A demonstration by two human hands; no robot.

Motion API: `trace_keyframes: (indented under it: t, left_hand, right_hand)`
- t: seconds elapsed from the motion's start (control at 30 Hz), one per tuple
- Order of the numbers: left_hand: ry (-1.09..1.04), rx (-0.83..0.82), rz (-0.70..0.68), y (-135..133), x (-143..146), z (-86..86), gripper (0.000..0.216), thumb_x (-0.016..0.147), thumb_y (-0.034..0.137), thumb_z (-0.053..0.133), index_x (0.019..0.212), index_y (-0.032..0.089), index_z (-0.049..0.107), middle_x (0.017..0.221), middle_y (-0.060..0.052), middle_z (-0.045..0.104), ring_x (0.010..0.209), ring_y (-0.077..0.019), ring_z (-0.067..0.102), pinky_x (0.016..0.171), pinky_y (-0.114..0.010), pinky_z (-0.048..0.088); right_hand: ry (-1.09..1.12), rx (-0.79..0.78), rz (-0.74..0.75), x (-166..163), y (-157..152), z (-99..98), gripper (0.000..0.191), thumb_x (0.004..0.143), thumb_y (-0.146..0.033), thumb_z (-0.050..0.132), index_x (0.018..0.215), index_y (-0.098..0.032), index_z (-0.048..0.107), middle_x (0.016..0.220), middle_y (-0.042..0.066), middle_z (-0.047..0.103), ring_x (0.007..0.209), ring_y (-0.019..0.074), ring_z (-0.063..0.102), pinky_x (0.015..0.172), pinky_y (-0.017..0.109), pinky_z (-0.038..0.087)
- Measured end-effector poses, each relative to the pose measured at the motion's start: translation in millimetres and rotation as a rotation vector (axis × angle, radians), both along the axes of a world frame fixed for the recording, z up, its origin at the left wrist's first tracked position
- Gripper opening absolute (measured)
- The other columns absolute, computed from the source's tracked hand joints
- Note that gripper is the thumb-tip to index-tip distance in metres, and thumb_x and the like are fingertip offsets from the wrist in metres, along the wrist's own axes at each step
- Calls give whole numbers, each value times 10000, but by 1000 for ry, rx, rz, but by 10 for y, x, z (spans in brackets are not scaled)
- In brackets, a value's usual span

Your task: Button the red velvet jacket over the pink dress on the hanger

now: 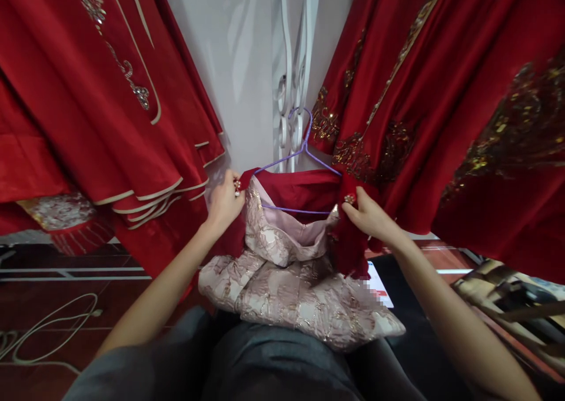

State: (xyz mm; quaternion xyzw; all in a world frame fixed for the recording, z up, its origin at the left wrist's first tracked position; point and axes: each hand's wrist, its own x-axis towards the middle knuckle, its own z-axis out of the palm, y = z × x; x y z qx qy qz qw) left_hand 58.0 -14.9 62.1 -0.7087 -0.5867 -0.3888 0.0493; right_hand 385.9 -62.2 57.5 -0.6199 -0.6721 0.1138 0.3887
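Left hand (225,204) gripping red garment (300,189) left of purple hanger (300,153); right hand (368,215) pinching it, fingers closed, right of hanger.

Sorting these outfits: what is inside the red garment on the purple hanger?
A pink-and-gold brocade dress lies inside the red garment on the purple wire hanger, spilling below. Its shoulders are covered by red cloth.

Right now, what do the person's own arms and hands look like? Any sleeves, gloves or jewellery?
Both arms are bare from the hands back to the bottom edge of the picture: no sleeves show. The left hand and the right hand wear no gloves, and no watch, bracelet or ring can be seen. The fingers are slim. Nothing is marked or written on them.
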Motion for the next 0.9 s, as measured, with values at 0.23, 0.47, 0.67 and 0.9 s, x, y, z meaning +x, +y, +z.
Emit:
trace_keyframes:
  t: [0.23, 0.47, 0.67, 0.9]
  left_hand:
    - [-287, -142, -460, -261, 808, -147, 128, 852, 224, 499, 974, 242, 467, 815, -12, 656, 712, -164, 642, 645, -253, 455]
    - [-105, -100, -337, -288, 816, -363, 286, 820, 193, 566, 1096, 254, 524, 970, -65, 629, 873, -232, 644, 768, -342, 494]
    - [-42, 26, -287, -240, 742, -460, 308, 841, 167, 533, 1142, 187, 596, 1058, -117, 537, 974, -235, 597, 865, -363, 495]
    - [-329, 33, -372, -315, 897, -362, 193, 839, 248, 619, 1018, 208, 559, 886, -30, 664, 823, -166, 660, 765, -288, 524]
  right_hand:
    - [206, 62, 553, -603, -52, -179, 229, 780, -270, 467, 1007, -243, 476, 873, 28, 602, 844, 216, 588, 785, 382, 520]
    - [301, 368, 47, -627, -98, -405, 542, 767, -227, 542, 1259, -249, 316, 1078, 105, 538, 850, 232, 603, 740, 404, 526]
    - [188, 399, 34, -449, -21, -393, 374, 768, -230, 577, 1140, -242, 539, 1121, 104, 558, 931, 248, 586, 825, 429, 510]
    - [608, 25, 411, -537, -76, -357, 325, 794, -399, 658, 1056, -209, 618, 865, 39, 662, 782, 166, 629, 740, 309, 527]
